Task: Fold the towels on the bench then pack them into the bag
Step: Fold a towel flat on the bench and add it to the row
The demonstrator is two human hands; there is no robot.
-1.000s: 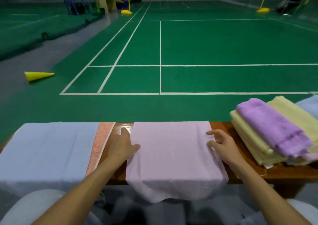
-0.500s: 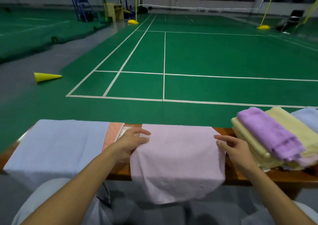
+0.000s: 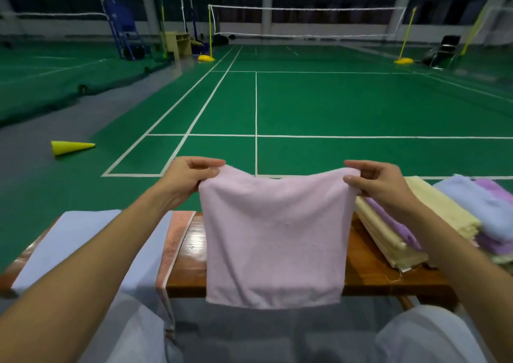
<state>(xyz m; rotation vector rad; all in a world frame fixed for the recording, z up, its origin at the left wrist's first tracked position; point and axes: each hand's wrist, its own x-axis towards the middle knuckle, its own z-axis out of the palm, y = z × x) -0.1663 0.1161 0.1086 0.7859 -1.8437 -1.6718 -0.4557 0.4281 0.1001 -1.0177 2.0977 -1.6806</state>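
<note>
From the head view, the folding step is in hand and packing has not begun; no bag shows anywhere in the frame. The left hand [image 3: 191, 178] pinches the upper left corner of the pink towel [image 3: 274, 237], and the right hand [image 3: 380, 182] pinches the upper right corner, so both hands are clamped on the cloth and held well apart. The towel hangs from them as a flat sheet with a slight sag along its top edge, in front of the table [image 3: 194, 262], and its lower edge falls below the table's near edge, over the person's lap.

Left of the pink towel, a light blue towel [image 3: 83, 240] lies spread on the table with its near part draping off the edge. A salmon-coloured towel [image 3: 175, 240] shows as a strip along its right side; which of the two lies on top I cannot tell. Right of the pink towel sits a stack of towels [image 3: 444, 223], cream, purple and pale blue, resting on the table behind the right arm. Beyond the table, a yellow cone [image 3: 70, 147] lies on its side on the floor.

The next move, as I judge it, calls for bringing two edges together evenly, either by laying the sheet back on the table or by folding it in the air, keeping the corners matched so the soft cloth does not slip askew.
</note>
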